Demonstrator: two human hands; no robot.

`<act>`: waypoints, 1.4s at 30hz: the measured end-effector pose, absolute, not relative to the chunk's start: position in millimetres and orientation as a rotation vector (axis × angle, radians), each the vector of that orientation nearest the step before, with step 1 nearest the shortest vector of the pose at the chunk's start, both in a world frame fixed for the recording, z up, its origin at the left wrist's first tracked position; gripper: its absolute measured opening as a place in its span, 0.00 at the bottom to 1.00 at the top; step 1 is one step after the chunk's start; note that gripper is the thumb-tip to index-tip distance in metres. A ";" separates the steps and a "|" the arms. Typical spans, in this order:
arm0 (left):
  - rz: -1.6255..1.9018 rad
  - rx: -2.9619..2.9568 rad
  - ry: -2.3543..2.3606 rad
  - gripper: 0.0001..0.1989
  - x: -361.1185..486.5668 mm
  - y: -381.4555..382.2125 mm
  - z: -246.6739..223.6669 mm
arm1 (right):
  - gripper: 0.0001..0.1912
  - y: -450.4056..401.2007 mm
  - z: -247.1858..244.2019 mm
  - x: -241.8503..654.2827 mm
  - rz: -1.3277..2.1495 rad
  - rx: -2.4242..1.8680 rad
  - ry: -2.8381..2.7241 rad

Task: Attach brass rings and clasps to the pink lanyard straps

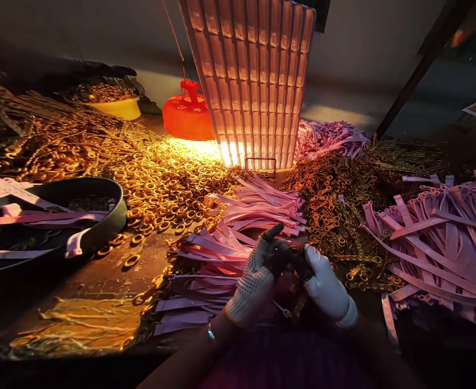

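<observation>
My left hand (256, 275), in a pale glove with dark dots, is closed near the front edge of the table, its dark thumb raised. Close beside it, my right hand (327, 281) in a white glove curls inward, and the darkened fingertips of both meet. Whatever they grip is lost in shadow. A small metal clip (286, 312) shows just below the fingers. Pink straps (205, 286) lie in rows beside and under my left hand, with another bundle of pink straps (257, 208) just beyond.
Brass rings (165, 183) are heaped under a red lamp (188, 116). Behind them stands a ribbed panel (257, 81). A dark green basin (118, 208) holds some straps at left. Metal clasps (335, 216) and a large strap pile (448, 243) lie to the right.
</observation>
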State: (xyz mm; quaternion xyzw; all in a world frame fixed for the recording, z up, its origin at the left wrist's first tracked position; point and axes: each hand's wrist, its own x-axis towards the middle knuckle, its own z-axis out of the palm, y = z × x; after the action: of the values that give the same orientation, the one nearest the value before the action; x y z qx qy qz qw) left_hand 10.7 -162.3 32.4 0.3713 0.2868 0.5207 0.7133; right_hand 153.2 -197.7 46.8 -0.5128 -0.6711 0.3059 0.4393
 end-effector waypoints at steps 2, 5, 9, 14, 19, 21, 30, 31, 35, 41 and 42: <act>1.130 0.855 0.643 0.29 10.0 -161.0 29.4 | 0.07 -199.3 42.2 155.6 0.611 -1.467 -1.748; 1.021 1.054 0.691 0.26 0.3 -155.0 31.9 | 0.03 -200.7 42.6 162.1 0.351 -1.758 -1.984; 0.857 1.481 0.675 0.19 -13.5 -145.8 45.8 | 0.05 -198.9 53.8 167.0 0.280 -1.799 -2.282; 0.824 1.018 0.725 0.16 -4.0 -147.9 53.2 | 0.16 -197.2 54.7 158.6 0.171 -1.597 -2.202; 0.818 0.605 0.727 0.20 8.1 -150.9 44.4 | 0.18 -201.0 33.0 148.4 -0.151 -1.578 -2.003; 0.745 0.748 0.759 0.19 7.6 -138.3 44.3 | 0.12 -201.9 24.3 151.5 -0.024 -1.588 -1.926; 0.275 2.457 1.281 0.13 39.9 17.4 28.6 | 0.06 -201.8 -0.5 162.9 0.433 -1.353 -1.607; 0.241 2.460 1.278 0.13 45.9 25.0 23.4 | 0.05 -202.1 -1.1 161.7 0.438 -1.365 -1.613; 0.199 2.428 1.254 0.10 61.0 24.8 4.0 | 0.04 -201.8 -2.1 159.9 0.441 -1.417 -1.640; 0.583 1.978 1.303 0.02 41.3 24.6 28.9 | 0.09 -202.9 -5.8 161.3 0.392 -1.465 -1.695; 0.679 1.858 1.304 0.04 30.5 27.1 46.5 | 0.12 -203.5 -6.8 161.2 0.383 -1.482 -1.708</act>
State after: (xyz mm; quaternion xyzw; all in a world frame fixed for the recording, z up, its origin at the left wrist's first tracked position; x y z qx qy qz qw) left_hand 30.5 27.1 46.5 0.7264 0.5100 0.2655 0.3766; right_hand 161.2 -203.5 -6.8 -0.5890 -0.6787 0.1522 0.4114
